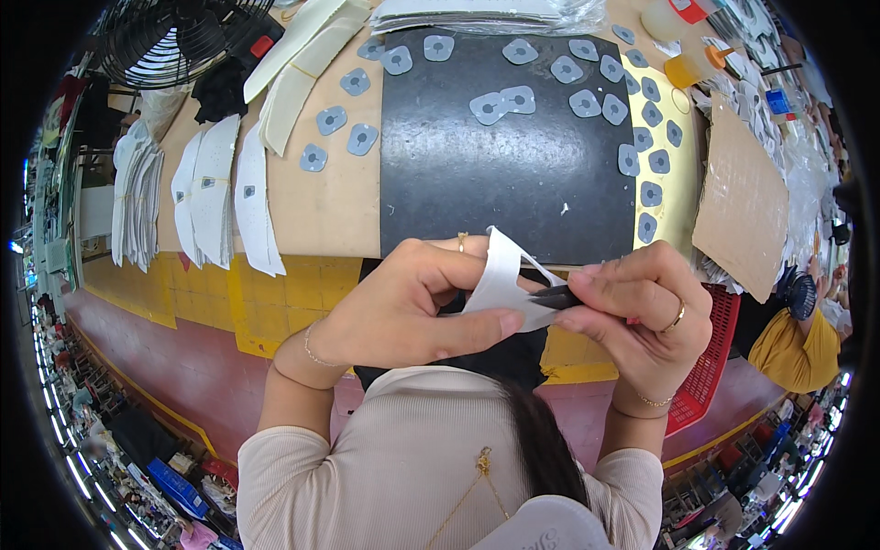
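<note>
Pinching a white, thin, flexible piece in the left hand, in front of the chest, just off the near edge of a broad, smooth black mat. Lays the left thumb along the lower front of the piece and curls other fingers behind, narrowed on the material, probably to steady it. Bends the piece into an open loop, perhaps to reach the inner side near its right edge.

Grips a slim black tool with a pointed tip in the right hand, thumb and fingers closed firmly close behind the tip, likely for fine control. Points the tip left across the piece; cannot tell, at this angle, whether pressing into it or only resting against it.

Has grey, rounded-square patches with dark centres spread over the mat, the brown surface and a glossy yellow panel, mostly apart, presumably for easy lifting one by one. Has long white shaped pieces lying at the left, partly overlapping, some showing small dark-centred patches, perhaps to stay sorted within reach.
</note>
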